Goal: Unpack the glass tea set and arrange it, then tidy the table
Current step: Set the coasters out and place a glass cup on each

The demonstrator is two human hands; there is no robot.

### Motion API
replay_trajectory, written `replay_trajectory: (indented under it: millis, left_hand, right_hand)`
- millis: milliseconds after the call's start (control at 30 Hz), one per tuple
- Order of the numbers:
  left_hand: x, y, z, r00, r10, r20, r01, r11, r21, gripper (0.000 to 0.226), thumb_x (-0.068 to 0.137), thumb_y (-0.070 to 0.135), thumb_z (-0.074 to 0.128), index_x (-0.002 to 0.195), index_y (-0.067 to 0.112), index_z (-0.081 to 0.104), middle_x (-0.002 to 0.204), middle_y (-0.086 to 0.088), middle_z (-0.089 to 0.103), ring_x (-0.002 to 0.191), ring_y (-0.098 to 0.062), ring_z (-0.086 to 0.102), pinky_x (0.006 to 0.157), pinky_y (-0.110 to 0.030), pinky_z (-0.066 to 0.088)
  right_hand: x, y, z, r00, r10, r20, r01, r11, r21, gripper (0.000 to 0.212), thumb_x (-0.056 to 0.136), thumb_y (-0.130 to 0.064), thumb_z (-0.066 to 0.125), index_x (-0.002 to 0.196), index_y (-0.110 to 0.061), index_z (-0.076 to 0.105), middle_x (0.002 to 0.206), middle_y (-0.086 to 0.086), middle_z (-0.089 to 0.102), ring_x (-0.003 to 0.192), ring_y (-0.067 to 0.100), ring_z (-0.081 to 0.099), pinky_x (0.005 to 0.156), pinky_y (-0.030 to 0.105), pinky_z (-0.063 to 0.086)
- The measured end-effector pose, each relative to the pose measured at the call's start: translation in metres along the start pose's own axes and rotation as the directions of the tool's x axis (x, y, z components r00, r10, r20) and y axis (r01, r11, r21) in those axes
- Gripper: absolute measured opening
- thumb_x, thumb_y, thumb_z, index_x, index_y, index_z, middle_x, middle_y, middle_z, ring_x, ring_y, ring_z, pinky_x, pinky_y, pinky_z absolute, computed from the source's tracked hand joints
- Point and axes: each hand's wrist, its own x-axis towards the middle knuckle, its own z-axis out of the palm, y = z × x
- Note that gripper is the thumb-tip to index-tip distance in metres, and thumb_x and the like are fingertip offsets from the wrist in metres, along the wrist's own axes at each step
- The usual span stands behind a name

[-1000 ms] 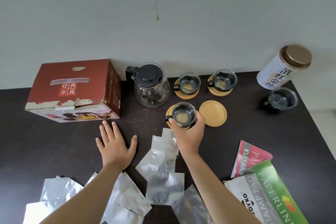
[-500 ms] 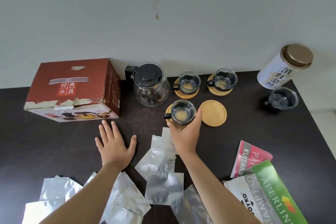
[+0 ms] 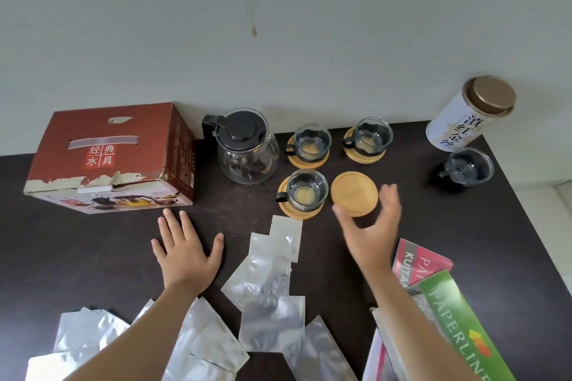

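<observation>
Left hand (image 3: 185,252) lay flat on dark desk (image 3: 464,226), fingers spread, empty. Right hand (image 3: 373,227) hovered open, empty, near bare wooden coaster (image 3: 353,192). Glass teapot (image 3: 247,148) stood far centre; three glass cups on coasters right of it; fourth cup (image 3: 469,167) far right, off coaster.

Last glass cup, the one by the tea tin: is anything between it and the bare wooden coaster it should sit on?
Nothing visible. The last glass cup and the bare coaster are separated only by dark tabletop. The right hand hovers open over the coaster's near edge, not on that path.
</observation>
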Motion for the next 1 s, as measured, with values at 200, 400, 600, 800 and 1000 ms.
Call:
replay_trajectory:
  millis: [200, 400, 600, 800, 1000]
  left_hand:
    - [0.0, 0.001, -0.001, 1.0, 0.001, -0.001, -0.001, 1.0, 0.0, 0.092, 0.082, 0.067, 0.022, 0.15, 0.006, 0.009, 0.159, -0.015, -0.005, 0.146, -0.031, -0.007, 0.114, -0.057, 0.009]
    - [-0.001, 0.002, -0.001, 1.0, -0.002, -0.002, 0.002, 1.0, 0.008, 0.094, 0.081, 0.068, 0.019, 0.15, 0.005, 0.009, 0.159, -0.016, -0.004, 0.146, -0.031, -0.006, 0.114, -0.057, 0.009]
    - [-0.001, 0.002, 0.0, 1.0, -0.002, 0.001, 0.002, 1.0, 0.008, 0.094, 0.081, 0.067, 0.021, 0.15, 0.005, 0.009, 0.159, -0.015, -0.004, 0.146, -0.03, -0.007, 0.114, -0.057, 0.009]
    - [-0.001, 0.002, 0.0, 1.0, 0.002, -0.001, -0.002, 1.0, 0.009, 0.093, 0.081, 0.067, 0.02, 0.15, 0.005, 0.009, 0.159, -0.016, -0.003, 0.146, -0.031, -0.006, 0.113, -0.058, 0.009]
    - [0.0, 0.001, 0.0, 1.0, 0.003, 0.0, -0.003, 1.0, 0.005, 0.094, 0.081, 0.067, 0.021, 0.15, 0.005, 0.009, 0.159, -0.016, -0.003, 0.146, -0.031, -0.006, 0.113, -0.058, 0.009]
  right_hand:
    - [0.078, 0.044, -0.051, 0.872, 0.29, -0.394, -0.302, 0.953, 0.032, 0.109, 0.071, -0.047, 0.078, 0.149, 0.0, 0.019, 0.144, 0.018, 0.029, 0.132, 0.029, 0.037, 0.112, 0.039, 0.034]
    - [0.136, 0.063, -0.077, 0.784, 0.417, -0.459, -0.399, 0.906, 0.141, 0.13, 0.058, -0.047, 0.087, 0.152, -0.005, 0.008, 0.157, 0.013, 0.02, 0.146, 0.026, 0.019, 0.119, 0.039, 0.021]
    - [0.16, 0.062, -0.08, 0.758, 0.448, -0.474, -0.348, 0.892, 0.287, 0.12, 0.055, -0.035, 0.09, 0.151, -0.015, 0.02, 0.15, 0.004, 0.038, 0.135, 0.015, 0.042, 0.108, 0.025, 0.039]
    - [0.157, 0.05, -0.075, 0.742, 0.406, -0.533, -0.273, 0.91, 0.312, 0.088, 0.054, -0.033, 0.09, 0.127, -0.012, 0.046, 0.126, 0.002, 0.053, 0.109, 0.011, 0.059, 0.078, 0.012, 0.053]
    - [0.12, 0.028, -0.059, 0.749, 0.437, -0.498, -0.323, 0.897, 0.301, 0.088, 0.058, -0.034, 0.089, 0.127, -0.013, 0.038, 0.127, 0.001, 0.048, 0.108, 0.013, 0.057, 0.081, 0.019, 0.055]
